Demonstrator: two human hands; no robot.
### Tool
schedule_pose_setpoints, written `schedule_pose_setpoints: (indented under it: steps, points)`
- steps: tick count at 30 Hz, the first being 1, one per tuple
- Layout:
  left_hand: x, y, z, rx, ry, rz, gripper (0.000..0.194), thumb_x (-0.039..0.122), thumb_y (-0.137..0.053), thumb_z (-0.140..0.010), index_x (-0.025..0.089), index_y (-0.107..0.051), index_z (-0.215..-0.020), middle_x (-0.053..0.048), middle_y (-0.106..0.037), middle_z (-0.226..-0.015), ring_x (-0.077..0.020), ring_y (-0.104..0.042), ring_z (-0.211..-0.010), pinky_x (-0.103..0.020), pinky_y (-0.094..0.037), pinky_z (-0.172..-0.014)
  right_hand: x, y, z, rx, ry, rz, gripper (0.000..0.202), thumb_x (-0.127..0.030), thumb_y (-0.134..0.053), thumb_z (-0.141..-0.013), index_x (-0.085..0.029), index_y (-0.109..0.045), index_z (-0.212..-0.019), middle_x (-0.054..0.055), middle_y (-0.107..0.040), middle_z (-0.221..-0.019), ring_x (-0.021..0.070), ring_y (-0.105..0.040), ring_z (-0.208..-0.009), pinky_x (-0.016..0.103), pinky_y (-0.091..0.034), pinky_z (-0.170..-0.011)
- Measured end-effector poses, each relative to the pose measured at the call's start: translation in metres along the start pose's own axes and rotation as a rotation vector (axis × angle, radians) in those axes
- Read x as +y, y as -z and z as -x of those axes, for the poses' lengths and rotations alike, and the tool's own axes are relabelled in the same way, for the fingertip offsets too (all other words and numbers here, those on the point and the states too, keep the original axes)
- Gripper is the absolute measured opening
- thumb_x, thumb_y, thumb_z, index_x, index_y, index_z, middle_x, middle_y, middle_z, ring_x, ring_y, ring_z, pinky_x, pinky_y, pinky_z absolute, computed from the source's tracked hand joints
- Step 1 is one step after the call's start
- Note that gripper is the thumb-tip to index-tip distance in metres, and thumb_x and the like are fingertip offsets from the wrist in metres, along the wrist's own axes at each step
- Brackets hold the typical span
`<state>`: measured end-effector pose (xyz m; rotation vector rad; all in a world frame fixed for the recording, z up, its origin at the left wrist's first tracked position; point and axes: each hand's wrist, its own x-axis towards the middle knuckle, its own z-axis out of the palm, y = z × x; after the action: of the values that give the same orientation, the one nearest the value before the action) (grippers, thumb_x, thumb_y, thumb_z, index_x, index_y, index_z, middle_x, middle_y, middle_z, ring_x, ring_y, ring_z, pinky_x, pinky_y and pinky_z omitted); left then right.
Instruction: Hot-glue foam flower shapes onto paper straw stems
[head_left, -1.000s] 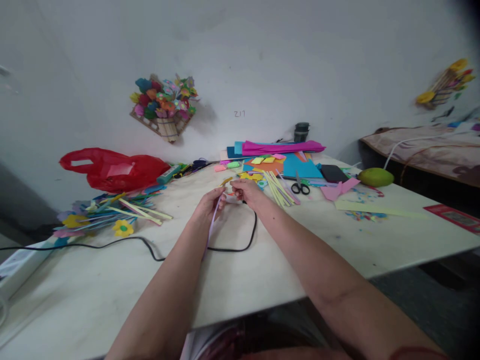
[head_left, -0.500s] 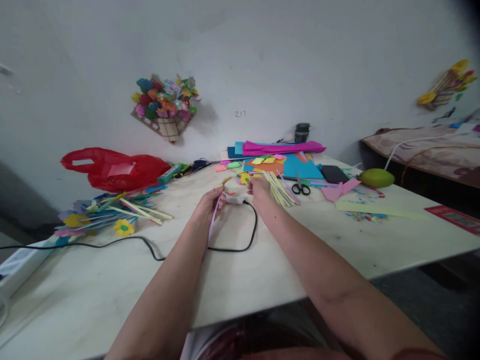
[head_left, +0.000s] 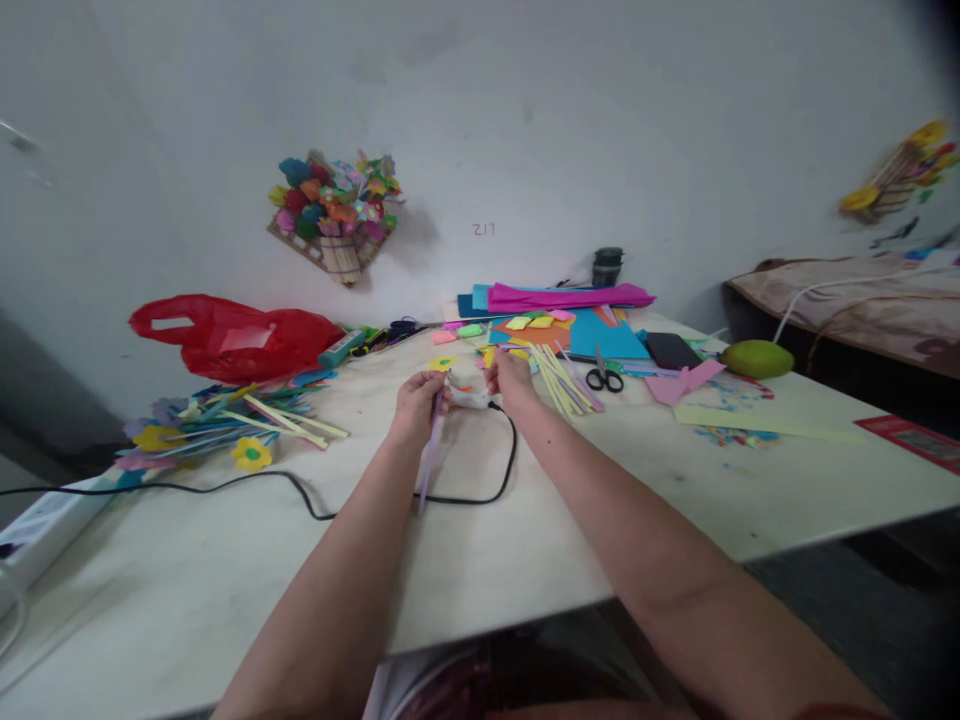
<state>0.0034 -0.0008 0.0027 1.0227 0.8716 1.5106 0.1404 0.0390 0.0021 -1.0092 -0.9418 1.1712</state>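
Observation:
My left hand (head_left: 420,405) is closed on the lilac stem (head_left: 430,455) of a paper flower, which hangs down below the fingers. The yellow flower head (head_left: 442,364) with a green centre shows just above the fingertips. My right hand (head_left: 511,376) is to the right, fingers pinched together; what they hold, if anything, is hidden. Between the hands lies a white corded tool (head_left: 469,399), perhaps a glue gun, its black cord looping toward me. Yellow pieces (head_left: 489,356) lie just behind my right fingers, and pale yellow strips (head_left: 559,382) are beside that hand.
Black-handled scissors (head_left: 604,378), a dark phone (head_left: 671,350) and a green-yellow fruit (head_left: 757,358) are at the right. Coloured sheets (head_left: 570,297) lie at the back. A red bag (head_left: 247,338), finished flowers (head_left: 251,454) and a power strip (head_left: 45,525) are at the left.
The yellow flower in my left hand has turned from edge-on to show its green centre, and its stem has swung. My right hand has shifted slightly left.

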Motion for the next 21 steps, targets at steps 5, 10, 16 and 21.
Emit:
schedule_pose_setpoints:
  steps: [5, 10, 16, 21]
  points:
    - [0.0, -0.004, 0.003, -0.001, -0.066, -0.114, 0.022, 0.026, -0.067, -0.061, 0.015, -0.049, -0.068, 0.002, -0.054, -0.044, -0.0076, -0.042, -0.03, -0.02, -0.028, -0.033, 0.006, 0.0, -0.004, 0.104, 0.31, 0.326, 0.007, -0.022, -0.051, -0.074, -0.019, -0.057, -0.076, 0.001, -0.063, -0.072, 0.0101, -0.054, -0.053, 0.023, -0.044, -0.052]
    - [0.001, -0.006, 0.005, 0.033, -0.087, -0.183, 0.018, 0.025, -0.065, -0.064, 0.015, -0.05, -0.068, 0.002, -0.055, -0.044, -0.0085, -0.043, -0.031, -0.02, -0.03, -0.034, -0.001, 0.002, 0.007, 0.076, 0.766, 0.703, 0.029, -0.013, -0.049, -0.071, -0.017, -0.062, -0.097, 0.009, -0.062, -0.102, 0.0219, -0.054, -0.096, 0.036, -0.042, -0.086]
    - [0.001, -0.006, 0.004, 0.057, -0.077, -0.186, 0.018, 0.024, -0.065, -0.063, 0.016, -0.05, -0.071, 0.001, -0.057, -0.047, -0.0104, -0.047, -0.034, -0.021, -0.034, -0.037, -0.005, -0.003, 0.021, -0.14, 1.02, 0.932, 0.03, -0.016, -0.053, -0.073, -0.018, -0.065, -0.1, 0.009, -0.058, -0.113, 0.025, -0.048, -0.105, 0.04, -0.035, -0.094]
    - [0.0, -0.007, 0.005, 0.039, -0.096, -0.202, 0.016, 0.024, -0.063, -0.064, 0.015, -0.051, -0.069, 0.001, -0.058, -0.048, -0.0103, -0.048, -0.034, -0.022, -0.035, -0.037, -0.005, -0.005, 0.022, -0.14, 1.032, 0.97, 0.022, -0.021, -0.057, -0.075, -0.019, -0.068, -0.094, 0.006, -0.063, -0.106, 0.024, -0.049, -0.099, 0.037, -0.036, -0.09]
